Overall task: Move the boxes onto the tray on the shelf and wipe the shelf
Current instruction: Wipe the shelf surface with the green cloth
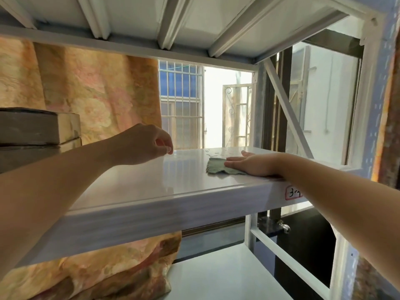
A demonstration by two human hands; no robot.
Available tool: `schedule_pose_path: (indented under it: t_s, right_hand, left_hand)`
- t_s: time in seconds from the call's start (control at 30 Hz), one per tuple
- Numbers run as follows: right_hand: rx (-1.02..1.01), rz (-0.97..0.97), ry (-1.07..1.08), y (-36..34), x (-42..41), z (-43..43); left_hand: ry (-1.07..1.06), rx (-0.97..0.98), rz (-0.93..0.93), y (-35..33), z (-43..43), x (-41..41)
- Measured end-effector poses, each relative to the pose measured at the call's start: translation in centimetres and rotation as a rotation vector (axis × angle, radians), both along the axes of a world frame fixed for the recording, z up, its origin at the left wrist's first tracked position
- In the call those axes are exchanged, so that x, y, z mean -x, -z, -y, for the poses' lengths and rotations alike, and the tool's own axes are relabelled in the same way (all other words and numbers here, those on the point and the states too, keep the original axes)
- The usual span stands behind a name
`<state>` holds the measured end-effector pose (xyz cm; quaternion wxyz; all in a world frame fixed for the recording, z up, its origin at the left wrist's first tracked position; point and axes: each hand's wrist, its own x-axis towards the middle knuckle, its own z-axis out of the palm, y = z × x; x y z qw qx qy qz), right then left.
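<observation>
A glossy white shelf runs across the middle of the view. My right hand lies flat, fingers together, pressing a green cloth onto the shelf near its right end. Small water drops glisten just behind the cloth. My left hand hovers over the shelf's middle with fingers curled loosely and nothing in them. Two stacked boxes stand at the far left of the shelf. I see no tray.
The underside of the upper shelf hangs close above. A floral curtain hangs behind the boxes, a barred window behind the shelf. A diagonal brace and upright post close the right side. A lower shelf lies below.
</observation>
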<state>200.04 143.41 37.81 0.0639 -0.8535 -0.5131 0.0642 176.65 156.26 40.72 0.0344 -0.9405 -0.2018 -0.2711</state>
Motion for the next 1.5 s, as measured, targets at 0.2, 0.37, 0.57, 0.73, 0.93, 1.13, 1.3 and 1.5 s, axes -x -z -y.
schedule_pose_path:
  t_s: [0.2,0.37,0.57,0.73,0.93,1.13,1.3,1.5]
  right_hand:
    - [-0.01,-0.012,-0.021,0.2,0.7,-0.3]
    - [0.009,0.01,-0.059,0.0,2.8,-0.8]
    - [0.036,0.048,-0.145,-0.1,7.0,-2.3]
    - [0.057,0.064,-0.234,-0.2,10.9,-3.5]
    - [0.094,0.061,-0.369,-0.1,16.1,-5.7]
    - [0.088,0.08,-0.59,0.0,17.9,-8.6]
    - [0.122,0.05,-0.511,-0.3,15.1,-10.5]
    - [0.117,-0.028,-0.37,-1.0,12.4,-11.8]
  left_hand:
    - [0.051,-0.017,0.018,0.0,0.5,-0.6]
    - [0.076,-0.04,-0.019,0.0,0.5,-0.9]
    - [0.089,-0.033,0.01,0.2,0.3,-0.9]
    - [0.071,-0.007,0.082,-0.2,0.3,-0.4]
    - [0.085,0.115,0.226,-0.8,0.2,0.0]
    - [0.128,0.117,0.281,-0.7,0.5,0.1]
    - [0.092,0.069,0.244,-1.3,0.2,0.3]
    - [0.035,0.097,0.248,-1.5,-0.1,-0.4]
